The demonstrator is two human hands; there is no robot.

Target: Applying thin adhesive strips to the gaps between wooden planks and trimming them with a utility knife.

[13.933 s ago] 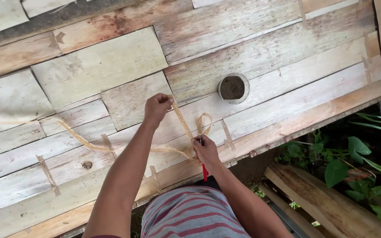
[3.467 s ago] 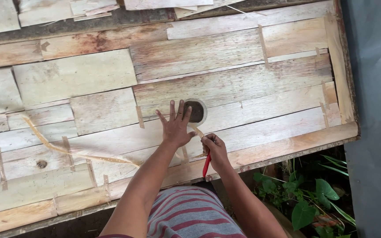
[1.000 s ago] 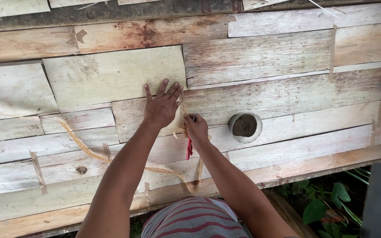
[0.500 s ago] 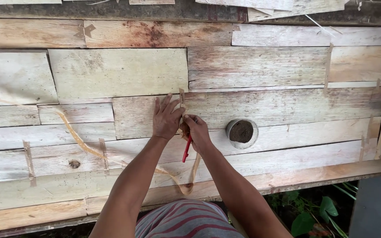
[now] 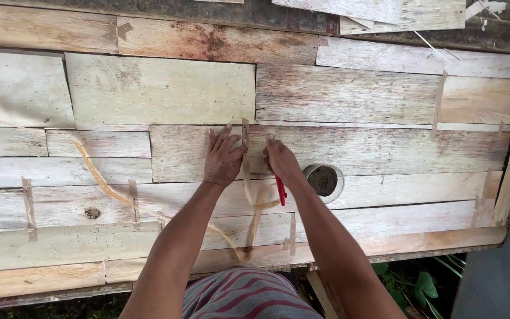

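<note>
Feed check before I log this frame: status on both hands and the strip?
Left hand flat on veneer sheet, pressing tape strip. Right hand on strip, gripping red tool. Tape roll beside right wrist.

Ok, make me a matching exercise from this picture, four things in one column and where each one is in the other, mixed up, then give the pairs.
Things:
1. left hand
2. red tool
3. tape roll
4. knot hole

Places:
A. on the veneer, just right of the right hand
B. in the right hand, pointing back toward the person
C. flat on the veneer, left of the upright tape strip
D. far left, beyond the long curling strip

Pairs: 1-C, 2-B, 3-A, 4-D
</note>
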